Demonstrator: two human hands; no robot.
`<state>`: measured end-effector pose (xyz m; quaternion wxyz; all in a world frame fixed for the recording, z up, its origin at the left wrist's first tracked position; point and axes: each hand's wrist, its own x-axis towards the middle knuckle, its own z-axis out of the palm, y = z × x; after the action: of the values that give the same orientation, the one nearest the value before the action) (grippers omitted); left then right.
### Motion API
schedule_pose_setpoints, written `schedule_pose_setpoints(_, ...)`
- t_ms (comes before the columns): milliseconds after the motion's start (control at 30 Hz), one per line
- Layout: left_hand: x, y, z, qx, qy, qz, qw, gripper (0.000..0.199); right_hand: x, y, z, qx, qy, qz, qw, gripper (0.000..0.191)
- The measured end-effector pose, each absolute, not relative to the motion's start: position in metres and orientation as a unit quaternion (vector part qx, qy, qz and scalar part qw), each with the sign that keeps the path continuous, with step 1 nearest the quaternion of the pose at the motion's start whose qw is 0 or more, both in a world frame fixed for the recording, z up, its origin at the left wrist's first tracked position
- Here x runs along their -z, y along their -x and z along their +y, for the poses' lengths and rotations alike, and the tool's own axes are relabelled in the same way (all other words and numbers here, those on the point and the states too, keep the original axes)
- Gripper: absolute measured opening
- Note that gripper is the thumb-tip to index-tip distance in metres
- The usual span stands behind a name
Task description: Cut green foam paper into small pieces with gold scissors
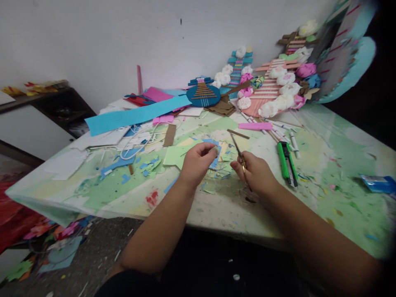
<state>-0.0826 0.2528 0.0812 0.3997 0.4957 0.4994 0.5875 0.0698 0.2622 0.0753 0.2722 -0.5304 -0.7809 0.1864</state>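
Observation:
My right hand [258, 172] is closed around a pair of scissors [237, 146], whose blades point up and away from me. My left hand [199, 161] pinches a small pale scrap of paper [215, 149] between thumb and fingers; its exact shape is too small to make out. Beneath and between the hands lie green and blue paper cuttings [227, 167]. A light green sheet [173, 156] rests just left of my left hand. Beyond the scissors' tips is a thin brown strip [238, 134].
To the right lie a green box cutter [287, 164] and several markers [295, 144]. Paper instrument-like crafts with flowers [278, 93] lean at the back, near a blue lute shape [203, 95]. A long light-blue strip [136, 115] and white cords [130, 144] occupy the left. The table's front edge [216, 229] is close to me.

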Motion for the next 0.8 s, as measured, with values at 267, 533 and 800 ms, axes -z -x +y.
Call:
schedule_pose_setpoints(267, -0.069, 0.074, 0.254, -0.497, -0.576, 0.559, 0.330, 0.025, -0.071, -0.057, 0.257, -0.506, 0.379, -0.567, 0.528, 0.024)
schedule_pose_setpoints(533, -0.073, 0.072, 0.252, -0.508, -0.549, 0.533, 0.395, 0.022, -0.066, -0.058, 0.263, -0.492, 0.394, -0.580, 0.516, 0.024)
schedule_pose_setpoints(800, -0.070, 0.072, 0.254, -0.496, -0.550, 0.481, 0.469, 0.033, -0.072, -0.061, 0.258, -0.480, 0.420, -0.598, 0.485, 0.026)
